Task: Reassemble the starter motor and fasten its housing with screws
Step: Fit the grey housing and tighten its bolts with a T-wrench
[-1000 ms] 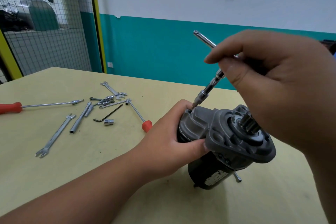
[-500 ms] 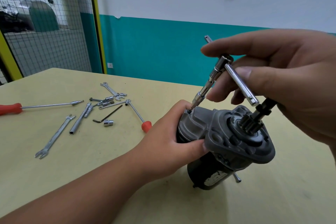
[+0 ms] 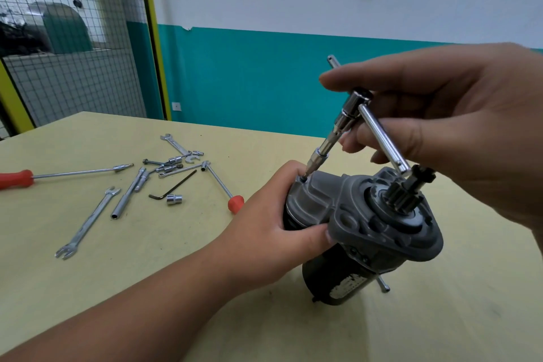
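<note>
Two hands busy, both holding. Left hand (image 3: 264, 223) wraps the motor (image 3: 367, 223) round its grey housing, thumb along the front, fingers behind at 9 o'clock of the body; firm grasp. Right hand (image 3: 455, 126) pinches the driver (image 3: 338, 132) at its top, forefinger laid over the head, thumb and other fingers at the cross bar (image 3: 382, 138); grasping, not loose.

Motor stands on its black end on the table (image 3: 147, 288), at 5 o'clock of the view, leaning toward 2 o'clock, gear (image 3: 408, 191) on top. Driver tip sits on the screw (image 3: 303, 178) at the housing's 10 o'clock edge, just beside the left fingertips. Shaft leans toward 1 o'clock.

Step in hand, my read: driving a housing screw.
- Get the shaft in line with the screw so the tip does not slip out.
- Press down lightly through the forefinger while spinning the bar.
- Brace hard with the left hand against the twist; the motor's base looks small and it could tip.
- Watch the bar's lower end. It is very near the gear and may catch it on a full turn.

How far in the screw is: cannot tell, the tip hides the head. No other screws show, so progress is unclear.

Spanners (image 3: 88, 222), a socket (image 3: 174, 199), a hex key (image 3: 173, 185) and a red-handled screwdriver (image 3: 17, 179) lie at 9 to 10 o'clock, well apart from the motor.
</note>
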### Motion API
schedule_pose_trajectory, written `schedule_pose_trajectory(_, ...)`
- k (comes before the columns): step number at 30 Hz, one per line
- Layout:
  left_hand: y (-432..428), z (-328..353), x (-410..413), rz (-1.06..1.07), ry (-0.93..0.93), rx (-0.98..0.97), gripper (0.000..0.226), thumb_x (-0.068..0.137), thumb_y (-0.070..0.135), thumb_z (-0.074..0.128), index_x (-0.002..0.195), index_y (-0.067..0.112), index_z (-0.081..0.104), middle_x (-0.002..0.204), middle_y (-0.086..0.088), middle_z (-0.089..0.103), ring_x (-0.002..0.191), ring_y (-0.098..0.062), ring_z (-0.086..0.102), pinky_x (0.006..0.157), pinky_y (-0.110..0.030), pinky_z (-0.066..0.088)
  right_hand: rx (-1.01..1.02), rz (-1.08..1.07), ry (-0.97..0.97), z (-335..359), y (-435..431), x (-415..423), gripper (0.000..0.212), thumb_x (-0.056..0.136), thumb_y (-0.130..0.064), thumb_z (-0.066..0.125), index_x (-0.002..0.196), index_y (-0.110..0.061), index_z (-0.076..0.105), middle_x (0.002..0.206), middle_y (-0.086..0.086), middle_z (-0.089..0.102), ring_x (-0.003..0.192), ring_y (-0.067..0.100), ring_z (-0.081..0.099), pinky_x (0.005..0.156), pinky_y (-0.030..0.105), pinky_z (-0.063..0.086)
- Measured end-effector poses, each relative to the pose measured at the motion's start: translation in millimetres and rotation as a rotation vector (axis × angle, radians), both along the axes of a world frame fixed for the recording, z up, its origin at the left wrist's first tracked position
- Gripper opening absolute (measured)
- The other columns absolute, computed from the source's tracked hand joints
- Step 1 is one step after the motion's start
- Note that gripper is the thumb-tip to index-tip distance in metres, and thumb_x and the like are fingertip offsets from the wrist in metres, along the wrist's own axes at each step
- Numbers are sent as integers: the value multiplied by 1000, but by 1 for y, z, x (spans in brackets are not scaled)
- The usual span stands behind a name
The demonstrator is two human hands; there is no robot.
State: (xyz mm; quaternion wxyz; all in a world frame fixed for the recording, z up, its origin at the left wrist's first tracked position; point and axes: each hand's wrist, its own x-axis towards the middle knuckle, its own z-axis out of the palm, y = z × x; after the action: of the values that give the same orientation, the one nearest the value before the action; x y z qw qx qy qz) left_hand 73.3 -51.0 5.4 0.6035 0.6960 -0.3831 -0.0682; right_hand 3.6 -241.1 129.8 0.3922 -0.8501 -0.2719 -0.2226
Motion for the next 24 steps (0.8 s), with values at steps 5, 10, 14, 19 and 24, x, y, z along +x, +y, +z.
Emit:
schedule_pose_trajectory(5,-1,0,0,0,7,1,44,83,50,79,119,43,54,116,12,73,108,-10,72,89,-31,63,-231,-250,-192,6,-7,0,36,86,-67,73,120,-58,69,99,-20,68,94,13,68,74,46,59)
schedule_pose_trajectory(10,-1,1,0,2,5,-14,42,83,50,79,118,42,55,114,11,73,107,-9,71,89,-26,61,-318,-327,-289,9,1,-6,26,91,-59,69,113,-47,73,113,-24,67,108,3,63,90,43,54)
schedule_pose_trajectory(14,-2,1,0,7,-3,-14,43,83,52,78,118,44,55,114,14,73,107,-7,71,88,-23,60,-253,-365,-262,6,12,-8,31,92,-61,57,105,-40,75,88,-19,69,88,1,64,75,33,50)
schedule_pose_trajectory(19,-1,1,0,4,-10,-14,39,85,50,79,115,44,54,110,12,73,102,-7,72,83,-23,60,-263,-403,-261,-4,21,-8,44,100,-51,52,143,-54,54,73,-6,64,71,15,66,65,42,57)
schedule_pose_trajectory(24,0,0,2,10,-18,-5,36,86,50,78,112,47,54,109,13,73,101,-7,72,84,-25,62,-245,-339,-253,-7,22,-5,36,102,-43,51,133,-59,60,79,-21,64,68,15,61,57,25,46)
